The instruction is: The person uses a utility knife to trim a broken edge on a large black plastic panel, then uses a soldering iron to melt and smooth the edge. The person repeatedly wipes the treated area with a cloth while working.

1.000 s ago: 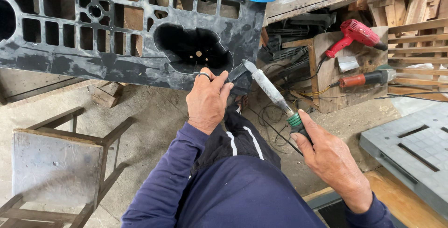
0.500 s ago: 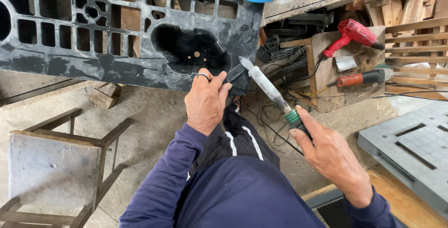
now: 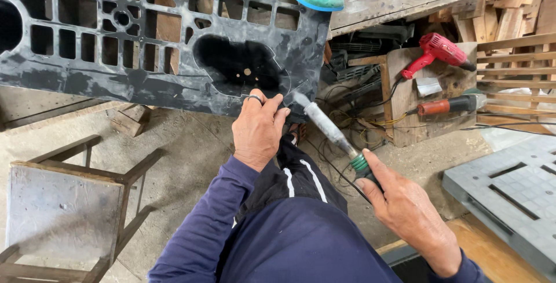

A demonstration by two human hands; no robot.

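While the left hand (image 3: 259, 126) pinches the lower edge of the stiff, heavy-looking black plastic pallet (image 3: 145, 39) propped over the concrete floor, the right hand (image 3: 405, 213) stays clamped on a green-collared heat tool (image 3: 330, 129), nozzle at that edge.

Black plastic pallet (image 3: 145, 80), holed; metal-barrelled tool (image 3: 330, 129) angled at its edge.

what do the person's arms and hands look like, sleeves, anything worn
Both arms are covered by long dark navy sleeves that reach the wrists. The left sleeve is plain, with soft folds along the forearm; only the cuff of the right sleeve shows. Both hands are bare, without gloves. The left hand wears a thin metal ring on one finger; the right hand shows no ring.
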